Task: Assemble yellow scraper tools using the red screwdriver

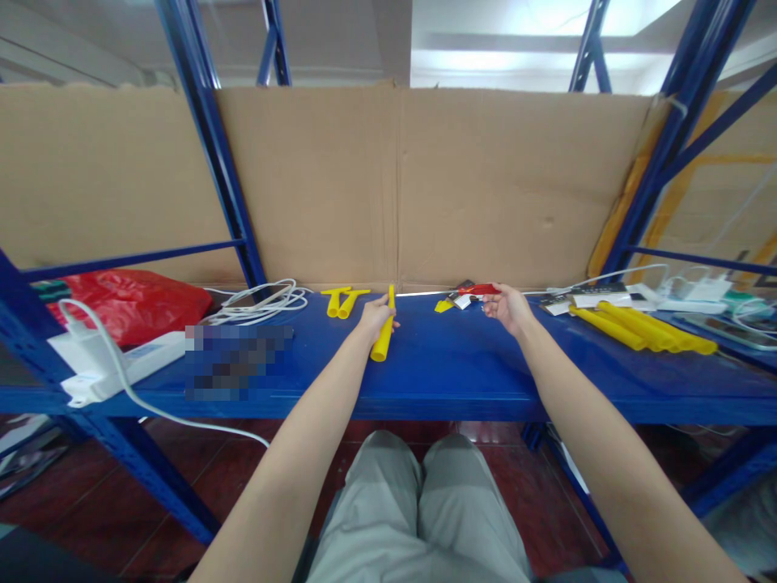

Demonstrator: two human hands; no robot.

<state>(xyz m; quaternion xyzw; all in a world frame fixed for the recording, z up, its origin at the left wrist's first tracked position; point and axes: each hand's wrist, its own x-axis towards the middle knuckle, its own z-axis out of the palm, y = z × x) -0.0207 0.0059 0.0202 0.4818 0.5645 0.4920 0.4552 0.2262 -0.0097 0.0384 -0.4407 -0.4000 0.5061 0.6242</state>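
Observation:
My left hand [377, 316] is closed around a yellow plastic tube [381, 344], whose round open end points toward me. A narrower yellow part stands up above the fingers at the tube's far end. My right hand [508, 308] has its fingers curled at the end of a red-handled tool [482, 289], which lies at the back of the shelf; its exact kind is hard to make out. Beside the tool are a small yellow piece [443, 306] and a black-and-white packet [464, 301]. Left of my left hand lie two yellow T-shaped tube pieces [340, 303].
Several yellow tubes [643, 328] lie on the blue shelf [467, 364] at right, near chargers and cables [698, 291]. At left are a coiled white cable [267, 304], a red bag [139, 304] and a white power strip [133, 364]. Cardboard [486, 186] closes the back.

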